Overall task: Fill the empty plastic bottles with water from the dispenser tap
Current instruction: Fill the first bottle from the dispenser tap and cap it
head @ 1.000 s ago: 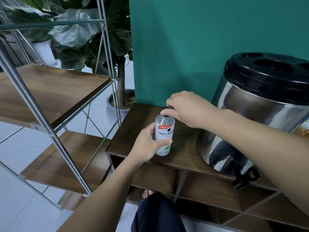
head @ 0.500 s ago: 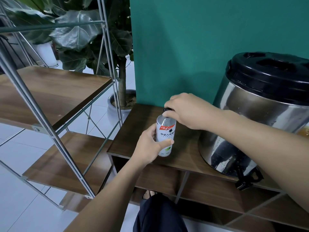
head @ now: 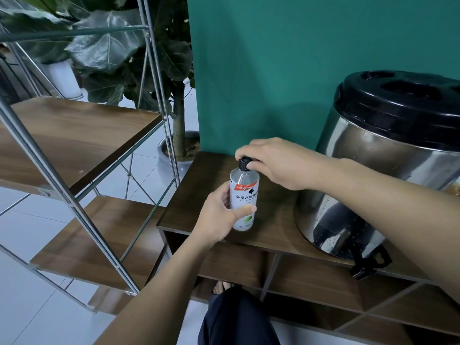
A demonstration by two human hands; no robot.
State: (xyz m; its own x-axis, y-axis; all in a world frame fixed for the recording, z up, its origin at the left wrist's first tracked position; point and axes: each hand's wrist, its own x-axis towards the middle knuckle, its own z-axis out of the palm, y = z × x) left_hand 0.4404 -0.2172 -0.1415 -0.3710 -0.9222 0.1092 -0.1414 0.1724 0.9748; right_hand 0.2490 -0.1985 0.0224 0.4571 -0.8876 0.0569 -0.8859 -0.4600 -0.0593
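A plastic bottle [head: 245, 192] with a white label and a red band stands upright on the brown wooden counter [head: 271, 227]. My left hand [head: 220, 217] grips its body from the left. My right hand [head: 278, 161] reaches over from the right and pinches the black cap [head: 245, 162] on top. To the right stands the steel water dispenser [head: 388, 175] with a black lid. Its black tap [head: 368, 265] hangs over the counter's front edge.
A metal-framed rack with wooden shelves [head: 74, 135] stands to the left. A potted plant [head: 179, 148] sits behind it beside the green wall [head: 286, 58]. Open cubbies [head: 311, 282] lie under the counter. My dark-clothed knee [head: 236, 319] shows at the bottom.
My right hand has shifted on the bottle top, so the black cap now shows between thumb and fingers. The bottle and my left hand stay in place.
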